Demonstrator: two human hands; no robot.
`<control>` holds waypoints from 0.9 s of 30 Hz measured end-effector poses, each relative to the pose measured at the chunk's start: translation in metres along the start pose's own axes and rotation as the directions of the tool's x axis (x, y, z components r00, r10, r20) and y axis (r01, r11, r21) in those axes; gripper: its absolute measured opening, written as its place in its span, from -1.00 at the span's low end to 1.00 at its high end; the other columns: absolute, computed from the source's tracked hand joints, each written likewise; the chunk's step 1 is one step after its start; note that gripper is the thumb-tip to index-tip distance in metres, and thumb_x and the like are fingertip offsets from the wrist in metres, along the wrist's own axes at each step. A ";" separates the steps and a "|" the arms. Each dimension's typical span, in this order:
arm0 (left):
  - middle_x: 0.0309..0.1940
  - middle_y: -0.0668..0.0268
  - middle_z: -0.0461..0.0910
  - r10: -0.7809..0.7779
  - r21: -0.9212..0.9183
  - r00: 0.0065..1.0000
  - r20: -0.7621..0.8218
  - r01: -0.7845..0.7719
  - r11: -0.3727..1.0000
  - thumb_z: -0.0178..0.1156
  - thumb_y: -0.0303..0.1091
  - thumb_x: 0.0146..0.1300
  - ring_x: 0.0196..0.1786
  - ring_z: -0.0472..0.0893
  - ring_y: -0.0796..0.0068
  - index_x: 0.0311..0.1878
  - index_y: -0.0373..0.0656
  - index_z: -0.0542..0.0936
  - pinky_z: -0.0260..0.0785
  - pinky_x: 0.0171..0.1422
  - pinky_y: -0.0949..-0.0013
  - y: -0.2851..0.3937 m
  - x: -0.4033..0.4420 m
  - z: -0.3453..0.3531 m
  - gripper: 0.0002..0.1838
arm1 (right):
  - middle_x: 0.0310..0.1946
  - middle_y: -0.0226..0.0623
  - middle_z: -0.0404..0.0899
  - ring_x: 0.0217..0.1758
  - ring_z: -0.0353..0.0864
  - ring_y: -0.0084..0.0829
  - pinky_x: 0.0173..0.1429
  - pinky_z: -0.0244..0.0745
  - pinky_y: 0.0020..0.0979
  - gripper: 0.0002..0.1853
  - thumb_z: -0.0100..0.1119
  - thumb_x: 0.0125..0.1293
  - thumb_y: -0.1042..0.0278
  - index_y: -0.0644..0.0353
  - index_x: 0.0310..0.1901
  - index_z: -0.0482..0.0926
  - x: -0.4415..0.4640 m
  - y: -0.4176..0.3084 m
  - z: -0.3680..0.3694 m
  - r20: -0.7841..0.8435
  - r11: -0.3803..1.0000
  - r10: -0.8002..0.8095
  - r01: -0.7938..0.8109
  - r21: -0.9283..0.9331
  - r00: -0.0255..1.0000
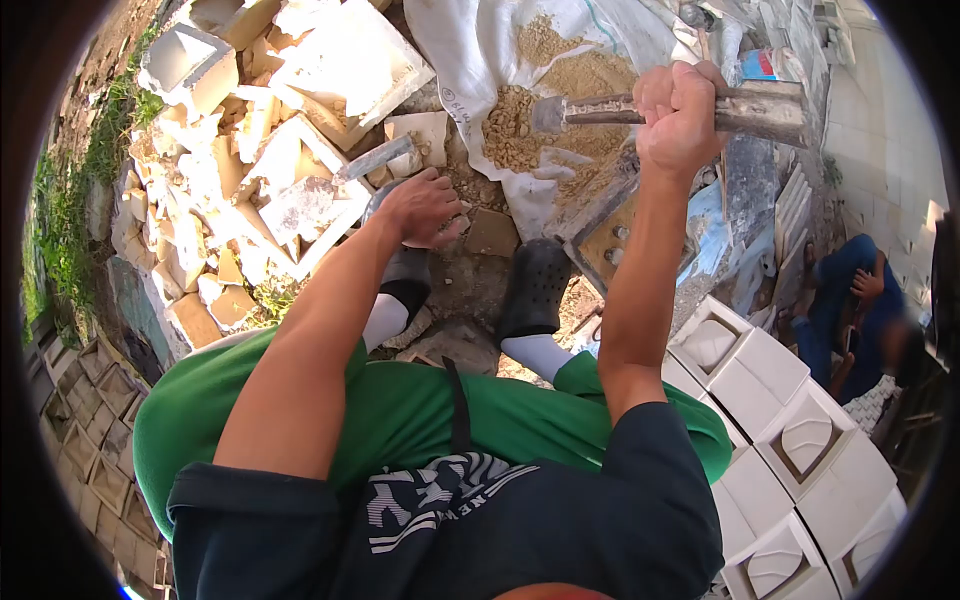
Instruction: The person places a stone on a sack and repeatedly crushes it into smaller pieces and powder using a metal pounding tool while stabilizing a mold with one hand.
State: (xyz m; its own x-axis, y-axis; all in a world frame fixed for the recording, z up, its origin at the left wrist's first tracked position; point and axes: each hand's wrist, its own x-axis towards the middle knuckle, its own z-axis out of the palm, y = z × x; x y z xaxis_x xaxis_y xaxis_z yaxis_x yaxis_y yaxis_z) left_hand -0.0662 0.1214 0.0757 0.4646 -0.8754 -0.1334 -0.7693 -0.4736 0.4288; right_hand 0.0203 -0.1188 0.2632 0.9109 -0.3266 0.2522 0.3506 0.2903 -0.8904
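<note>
My right hand (680,112) is closed round the middle of a worn, hammer-like tool (765,112), raised and lying nearly level. The tool's narrow end, with a grey tip, points left over a white sack (455,75) with sandy powder (575,75) on it. Low over the ground, beside my dark shoe, my left hand (425,210) has its fingers bent together; what they grip is hidden. A grey bar (375,160) lies just up and left of that hand, on pale broken pieces.
Broken slabs (350,65) are heaped at the upper left. Stacked white moulded blocks (755,370) stand at the lower right. Another person (850,315) in dark blue sits at the far right. A tray-like frame with holes (610,240) lies right of my other dark shoe (535,285).
</note>
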 end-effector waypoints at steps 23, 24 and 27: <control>-0.47 0.32 0.50 0.038 -0.071 0.991 -0.131 -0.048 0.996 0.13 -0.09 0.13 -0.24 0.45 0.34 -0.45 -0.12 0.50 0.27 0.00 0.28 -0.003 -0.002 0.006 -0.72 | -0.75 -0.48 0.22 -0.74 0.16 -0.63 -0.65 0.09 -0.49 -0.71 0.05 0.12 0.62 0.11 -0.62 0.21 -0.035 0.075 -0.026 -0.083 0.989 0.089 -0.098 -0.110 0.993; -0.47 0.32 0.50 0.042 -0.071 0.991 -0.128 -0.052 0.996 0.13 -0.09 0.13 -0.24 0.45 0.34 -0.45 -0.12 0.50 0.27 0.00 0.28 -0.001 -0.002 0.008 -0.72 | -0.75 -0.48 0.22 -0.74 0.16 -0.63 -0.65 0.09 -0.49 -0.71 0.05 0.12 0.62 0.11 -0.62 0.21 -0.037 0.081 -0.031 -0.088 0.989 0.088 -0.098 -0.111 0.992; -0.48 0.32 0.50 0.025 -0.080 0.995 -0.097 -0.033 0.996 0.13 -0.10 0.13 -0.24 0.45 0.34 -0.45 -0.11 0.50 0.27 0.00 0.28 0.000 -0.006 0.008 -0.73 | -0.74 -0.47 0.24 -0.73 0.18 -0.63 -0.64 0.11 -0.48 -0.74 0.06 0.12 0.63 0.12 -0.60 0.23 -0.034 0.080 -0.028 -0.054 0.986 0.132 -0.137 -0.094 0.990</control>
State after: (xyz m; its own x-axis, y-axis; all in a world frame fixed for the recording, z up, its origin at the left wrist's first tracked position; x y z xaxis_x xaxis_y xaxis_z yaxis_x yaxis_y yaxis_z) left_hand -0.0726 0.1254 0.0696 0.4858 -0.8734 -0.0351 -0.7464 -0.4354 0.5033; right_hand 0.0114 -0.1096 0.1723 0.9362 -0.3332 0.1115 0.2007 0.2467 -0.9481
